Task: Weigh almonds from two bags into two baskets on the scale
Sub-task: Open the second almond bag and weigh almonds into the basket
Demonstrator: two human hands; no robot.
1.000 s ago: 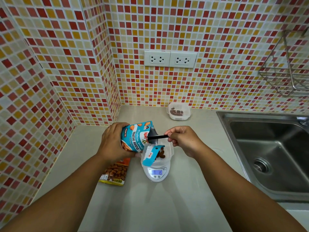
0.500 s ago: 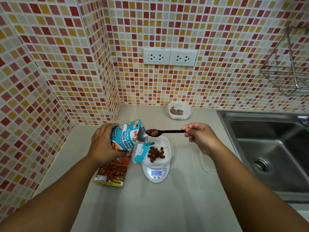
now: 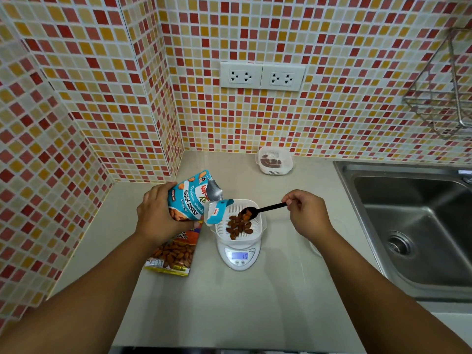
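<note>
Left grip (image 3: 155, 213) clutches the blue almond bag (image 3: 190, 198); right grip (image 3: 305, 213) pinches a black spoon (image 3: 263, 209) over the basket (image 3: 240, 221) on the scale (image 3: 240, 256), on a beige bench (image 3: 229, 302) cornered by mosaic tiles (image 3: 102, 72), beside a steel sink (image 3: 408, 226).

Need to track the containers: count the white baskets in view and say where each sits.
2. One white basket sits on the scale, holding almonds; the other basket stands on the counter by the back wall.

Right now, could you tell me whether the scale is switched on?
On. The scale's display is lit blue and shows digits that look like 15, with the white basket of almonds sitting on it.
</note>
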